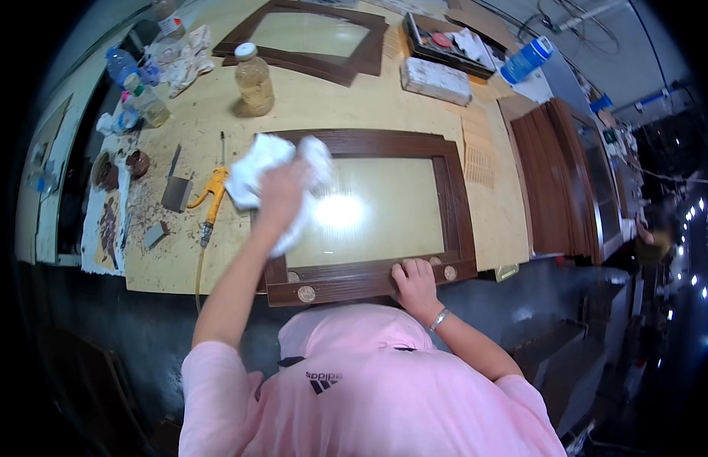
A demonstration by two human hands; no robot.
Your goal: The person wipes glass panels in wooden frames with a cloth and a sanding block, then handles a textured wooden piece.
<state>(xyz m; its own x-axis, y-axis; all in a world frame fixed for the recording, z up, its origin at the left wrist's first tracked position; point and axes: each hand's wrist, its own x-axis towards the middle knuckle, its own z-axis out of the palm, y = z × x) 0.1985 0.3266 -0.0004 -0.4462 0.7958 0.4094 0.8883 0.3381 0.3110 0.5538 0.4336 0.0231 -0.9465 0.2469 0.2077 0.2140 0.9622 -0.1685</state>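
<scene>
A dark brown wooden cabinet door frame (460, 206) with a pale panel (384, 221) in its middle lies flat on the table before me. In my left hand (284, 190) is a crumpled white cloth (256, 166), pressed down over the frame's left side and slightly blurred. My right hand (417, 286) grips the near rail right of its middle, fingers bent over the top; its thumb is mostly hidden. Round discs (306, 293) sit near the frame's two near corners. Just left of the frame lies a yellow air blow gun (210, 195) with its hose.
A jar of yellowish liquid (254, 84) stands beyond the frame. Scrapers (175, 192), a small grey block (156, 234) and bottles (148, 103) are at left. More frames (316, 38) lie at the back; a tool box (449, 46) and stacked brown panels (556, 179) are at right.
</scene>
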